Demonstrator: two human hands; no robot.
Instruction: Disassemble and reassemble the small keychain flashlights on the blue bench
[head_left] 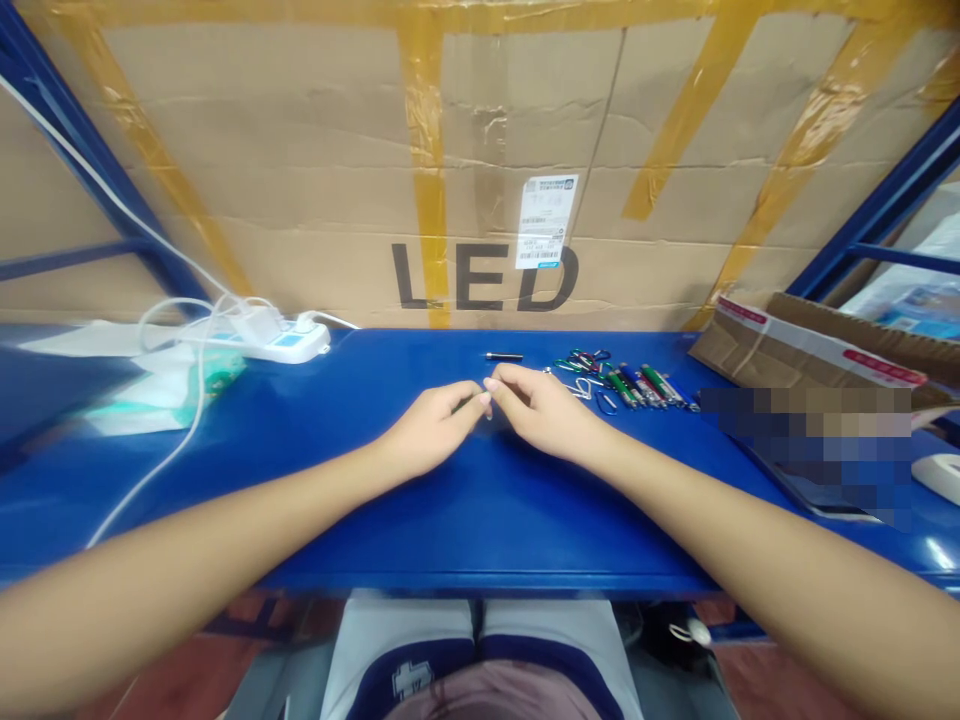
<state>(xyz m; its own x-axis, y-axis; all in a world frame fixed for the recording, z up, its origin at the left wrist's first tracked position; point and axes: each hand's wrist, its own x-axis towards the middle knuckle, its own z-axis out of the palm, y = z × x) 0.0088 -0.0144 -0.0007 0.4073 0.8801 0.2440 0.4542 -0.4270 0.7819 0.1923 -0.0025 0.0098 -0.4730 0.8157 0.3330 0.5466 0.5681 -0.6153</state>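
My left hand point(435, 425) and my right hand point(551, 410) meet above the middle of the blue table point(480, 520), their fingertips pinched close together. Whatever lies between the fingers, if anything, is hidden or too small to name. Just beyond the fingertips lies a short, dark, slim rod point(504, 356) with a metal end. To the right of my right hand is a loose pile of small carabiner clips point(589, 365), green, red and silver. Beside them several small flashlight-like cylinders point(649, 386) in green, blue and dark colours lie in a row.
A white power strip point(292, 342) with cables and a green-white packet point(172, 390) lie at the left. An open cardboard box point(802, 345) stands at the right, near a dark flat, partly blurred object point(787, 480). A large taped carton point(322, 200) closes off the back.
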